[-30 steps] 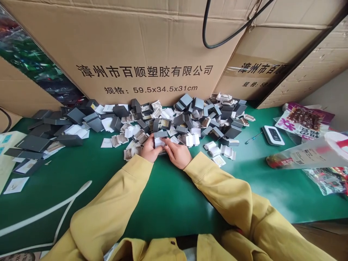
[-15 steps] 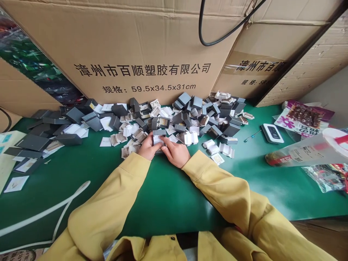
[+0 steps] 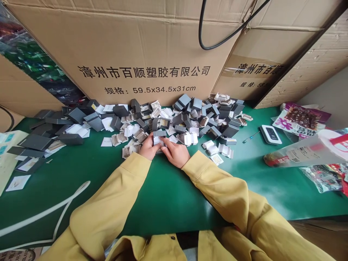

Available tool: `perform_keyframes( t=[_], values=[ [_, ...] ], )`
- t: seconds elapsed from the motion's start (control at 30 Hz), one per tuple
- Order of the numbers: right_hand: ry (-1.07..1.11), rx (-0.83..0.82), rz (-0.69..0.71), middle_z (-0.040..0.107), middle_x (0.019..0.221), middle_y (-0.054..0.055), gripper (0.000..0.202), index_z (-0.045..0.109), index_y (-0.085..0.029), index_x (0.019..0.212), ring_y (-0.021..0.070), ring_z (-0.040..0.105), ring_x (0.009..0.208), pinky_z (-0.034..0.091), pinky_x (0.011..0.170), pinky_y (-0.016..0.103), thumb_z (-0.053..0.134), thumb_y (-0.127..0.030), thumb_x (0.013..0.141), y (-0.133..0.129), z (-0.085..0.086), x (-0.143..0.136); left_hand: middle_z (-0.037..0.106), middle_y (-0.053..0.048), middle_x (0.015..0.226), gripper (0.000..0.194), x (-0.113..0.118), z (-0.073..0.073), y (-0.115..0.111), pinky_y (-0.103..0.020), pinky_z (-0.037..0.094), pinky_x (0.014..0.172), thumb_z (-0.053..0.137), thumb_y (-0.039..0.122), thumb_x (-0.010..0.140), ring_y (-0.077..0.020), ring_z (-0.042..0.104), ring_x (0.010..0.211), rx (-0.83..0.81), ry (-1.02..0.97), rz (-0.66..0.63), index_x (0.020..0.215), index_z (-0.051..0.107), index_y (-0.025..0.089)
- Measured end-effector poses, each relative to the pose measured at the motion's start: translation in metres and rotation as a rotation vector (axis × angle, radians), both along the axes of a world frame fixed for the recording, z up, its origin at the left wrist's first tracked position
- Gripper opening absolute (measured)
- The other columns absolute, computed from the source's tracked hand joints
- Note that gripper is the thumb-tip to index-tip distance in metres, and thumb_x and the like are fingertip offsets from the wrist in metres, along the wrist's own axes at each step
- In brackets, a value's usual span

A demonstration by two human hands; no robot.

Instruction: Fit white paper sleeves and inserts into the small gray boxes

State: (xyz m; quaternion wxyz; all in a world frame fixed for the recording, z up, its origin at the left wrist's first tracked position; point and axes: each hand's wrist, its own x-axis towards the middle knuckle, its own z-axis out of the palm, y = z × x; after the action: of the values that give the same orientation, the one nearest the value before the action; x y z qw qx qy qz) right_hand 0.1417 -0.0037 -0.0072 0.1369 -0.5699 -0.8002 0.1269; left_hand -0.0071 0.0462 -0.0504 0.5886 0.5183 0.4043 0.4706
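Between my two hands, just above the green table, is a small dark grey box (image 3: pixel 159 133) with a pale piece in its opening. My left hand (image 3: pixel 148 147) is closed around its left side, thumb pressing the front. The fingers of my right hand (image 3: pixel 176 151) are bent against its right side and front. My fingers hide much of the box. Right behind it lies a heap of similar grey boxes (image 3: pixel 196 103), mixed with crumpled white inserts (image 3: pixel 188 138) and flat white cards (image 3: pixel 107 141).
More grey boxes (image 3: pixel 35 142) pile up at the left. A white cable (image 3: pixel 45 209) crosses the near left. At the right are a white device (image 3: pixel 270 134), a lidded plastic cup (image 3: pixel 301 151) and snack bags (image 3: pixel 301 119). Cardboard cartons (image 3: pixel 152 43) stand behind the table (image 3: pixel 168 195).
The view has shifted slightly. Both hands stay on the same box in nearly the same place, with only a slight shift of the fingers at its front.
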Motion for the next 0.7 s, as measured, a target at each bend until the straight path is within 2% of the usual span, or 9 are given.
perform_keyframes(
  t=[0.3, 0.57, 0.7],
  values=[
    [-0.064, -0.005, 0.013, 0.053, 0.131, 0.002, 0.052, 0.027, -0.026, 0.14, 0.0184, 0.064, 0.093, 0.049, 0.071, 0.027, 0.02, -0.047, 0.094, -0.0025, 0.0045, -0.0014, 0.063, -0.006, 0.105, 0.048, 0.0026, 0.0072, -0.0023, -0.041, 0.039, 0.096, 0.063, 0.017, 0.061, -0.0245, 0.058, 0.103, -0.019, 0.046, 0.04, 0.107, 0.05, 0.018],
    [-0.078, -0.034, 0.01, 0.056, 0.127, 0.002, 0.053, 0.022, -0.028, 0.142, 0.0172, 0.064, 0.092, 0.049, 0.07, 0.026, 0.021, -0.049, 0.094, -0.0026, 0.0075, -0.0014, 0.064, -0.008, 0.102, 0.044, 0.0004, 0.0061, -0.0022, -0.044, 0.041, 0.095, 0.062, 0.02, 0.064, -0.0257, 0.059, 0.101, 0.028, 0.12, 0.024, 0.106, 0.048, 0.017],
    [-0.059, -0.028, 0.011, 0.057, 0.126, 0.0, 0.052, 0.022, -0.029, 0.142, 0.0174, 0.064, 0.092, 0.049, 0.069, 0.026, 0.022, -0.049, 0.094, -0.0029, 0.0079, -0.0014, 0.066, -0.007, 0.099, 0.042, 0.001, 0.0065, -0.0021, -0.044, 0.04, 0.097, 0.063, 0.021, 0.065, -0.0253, 0.06, 0.101, 0.021, 0.09, 0.021, 0.105, 0.049, 0.018]
  ],
)
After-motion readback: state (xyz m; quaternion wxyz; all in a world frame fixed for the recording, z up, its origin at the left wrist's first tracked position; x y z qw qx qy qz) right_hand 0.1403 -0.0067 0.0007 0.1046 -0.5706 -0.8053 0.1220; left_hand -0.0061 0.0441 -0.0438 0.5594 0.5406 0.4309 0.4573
